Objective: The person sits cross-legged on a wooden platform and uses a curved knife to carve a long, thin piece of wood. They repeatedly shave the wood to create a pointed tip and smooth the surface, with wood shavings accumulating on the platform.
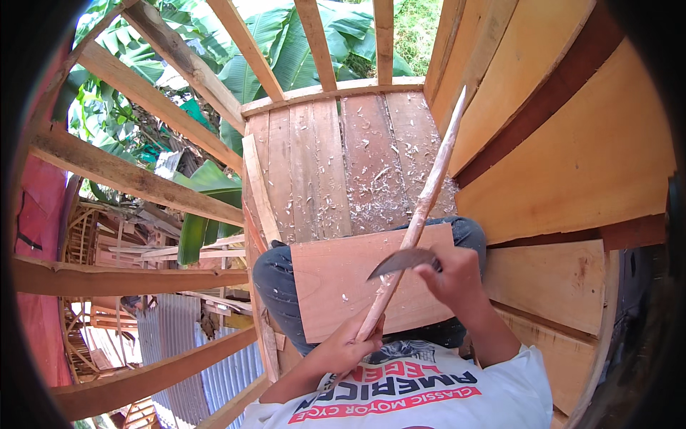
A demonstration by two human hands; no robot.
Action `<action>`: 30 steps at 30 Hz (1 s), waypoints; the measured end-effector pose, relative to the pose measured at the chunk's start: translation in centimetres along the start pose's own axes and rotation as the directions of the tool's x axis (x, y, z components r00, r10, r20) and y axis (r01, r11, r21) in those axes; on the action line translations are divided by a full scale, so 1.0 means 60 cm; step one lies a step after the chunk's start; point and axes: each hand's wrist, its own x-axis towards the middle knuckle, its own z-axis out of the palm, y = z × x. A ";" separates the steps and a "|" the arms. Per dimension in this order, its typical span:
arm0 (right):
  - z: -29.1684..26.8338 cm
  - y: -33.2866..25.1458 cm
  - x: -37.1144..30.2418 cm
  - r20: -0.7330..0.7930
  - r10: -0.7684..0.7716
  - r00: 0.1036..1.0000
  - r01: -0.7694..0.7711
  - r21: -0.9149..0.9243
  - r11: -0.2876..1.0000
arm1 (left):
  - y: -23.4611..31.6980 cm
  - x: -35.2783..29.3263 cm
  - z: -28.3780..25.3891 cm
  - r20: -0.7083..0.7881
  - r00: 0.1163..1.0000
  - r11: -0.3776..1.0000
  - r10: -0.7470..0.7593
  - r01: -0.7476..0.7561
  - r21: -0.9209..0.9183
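A long pale wooden stick (434, 179) slants from my lap up toward the far right, its far end tapering to a point. My left hand (349, 344) is wrapped round its near end. In my right hand (453, 276) is a knife (400, 262) with a dark curved blade, which lies across the stick a little above my left hand; the grip hides most of its handle. Below the stick, a flat wooden board (332, 282) rests across my folded legs, with a few shavings on it.
Shavings (382, 200) litter the plank floor (304, 164) ahead of me. Open wooden railing slats (143, 277) line the left and far sides, with banana leaves (286, 53) beyond. A plank wall (572, 150) stands close on my right. A loose wood strip (261, 189) lies by the left edge.
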 end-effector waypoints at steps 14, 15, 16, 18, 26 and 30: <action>-0.013 -0.015 0.029 0.039 -0.069 0.997 0.071 -0.044 0.997 | 0.017 0.020 -0.005 0.070 0.997 0.984 -0.027 0.039 -0.174; -0.009 -0.028 0.020 0.082 -0.133 0.988 0.135 -0.018 0.991 | 0.017 0.015 -0.004 0.061 0.998 0.988 -0.001 0.011 -0.154; -0.014 -0.010 0.028 0.015 -0.048 0.999 0.049 -0.041 0.998 | 0.023 0.013 -0.005 0.058 0.998 0.981 -0.026 0.036 -0.189; -0.001 0.021 0.046 -0.023 0.014 1.000 -0.015 -0.051 0.999 | 0.037 0.020 -0.008 0.055 0.997 0.962 -0.062 0.075 -0.264; -0.010 0.014 0.049 -0.002 -0.069 0.998 0.068 -0.119 0.991 | 0.017 0.025 -0.015 0.099 0.994 0.965 -0.048 0.072 -0.253; -0.010 0.041 0.067 -0.037 -0.009 0.999 0.006 -0.082 0.997 | 0.027 0.013 -0.014 0.086 0.995 0.953 -0.044 0.067 -0.296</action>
